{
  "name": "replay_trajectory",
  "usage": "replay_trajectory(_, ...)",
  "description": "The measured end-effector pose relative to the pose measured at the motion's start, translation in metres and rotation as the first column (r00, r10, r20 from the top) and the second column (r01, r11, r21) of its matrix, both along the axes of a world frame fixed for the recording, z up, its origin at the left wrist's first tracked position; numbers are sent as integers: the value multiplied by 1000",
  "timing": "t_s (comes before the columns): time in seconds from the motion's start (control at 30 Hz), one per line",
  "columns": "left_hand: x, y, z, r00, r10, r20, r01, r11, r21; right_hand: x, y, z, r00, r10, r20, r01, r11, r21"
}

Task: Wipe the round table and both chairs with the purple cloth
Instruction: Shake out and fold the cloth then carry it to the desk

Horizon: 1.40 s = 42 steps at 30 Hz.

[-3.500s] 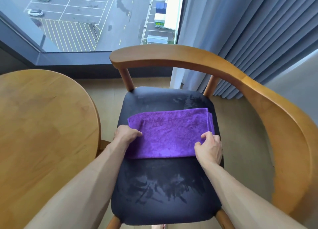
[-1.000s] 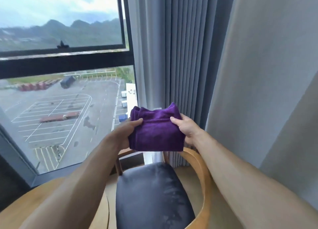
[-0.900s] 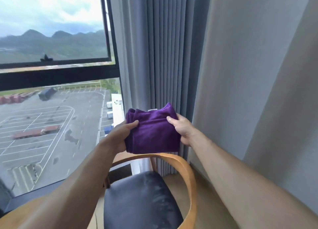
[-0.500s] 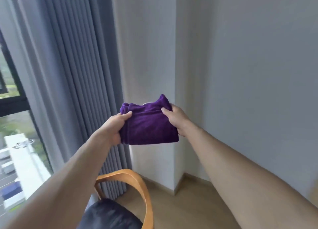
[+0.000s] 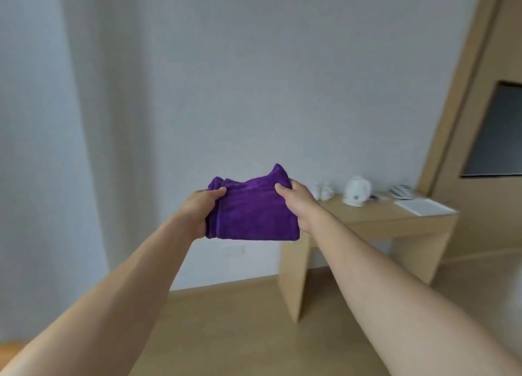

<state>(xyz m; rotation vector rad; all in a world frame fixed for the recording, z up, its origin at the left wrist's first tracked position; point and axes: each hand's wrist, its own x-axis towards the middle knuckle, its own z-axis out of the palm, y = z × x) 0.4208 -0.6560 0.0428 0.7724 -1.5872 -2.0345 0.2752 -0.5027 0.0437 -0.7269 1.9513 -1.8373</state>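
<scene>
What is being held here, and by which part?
The folded purple cloth, gripped at its left edge by the left hand and its right edge by the right hand.

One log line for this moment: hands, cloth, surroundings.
left hand: grips purple cloth | right hand: grips cloth | cloth: folded, held up | behind: desk, kettle

A light wood worktop (image 5: pixel 375 220) is set against the pale wall (image 5: pixel 254 79). A white kettle (image 5: pixel 356 190), white cups (image 5: pixel 323 192), a phone (image 5: pixel 401 191) and a white paper pad (image 5: pixel 425 207) are placed on it. A dark panel (image 5: pixel 497 132) is mounted at right. Wood floor (image 5: pixel 240 333) is seen below.
</scene>
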Motion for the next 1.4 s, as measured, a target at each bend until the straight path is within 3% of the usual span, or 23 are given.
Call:
replay_trajectory(0.37, -123, 209, 33, 905, -408, -119, 400, 913, -83, -54, 248, 32, 913, -400, 77, 401, 916, 0)
replay_trajectory(0.6, -190, 318, 19, 854, -515, -76, 518, 855, 23, -101, 361, 27, 820, -551, 158, 532, 834, 147)
replay_trajectory(0.83, -257, 379, 2, 839, -543, 37, 536, 836, 113, -160, 425, 15, 785, -598, 160, 555, 794, 248)
replay_trajectory(1.03, -306, 417, -2, 819, -561, 121, 554, 827, 94, -208, 465, 0, 752, -639, 159, 586, 760, 283)
replay_trajectory(1.4, -423, 441, -47, 701, -670, 243, 665, 738, 117, -314, 495, -57, 660, -650, 376, 576, 760, 303)
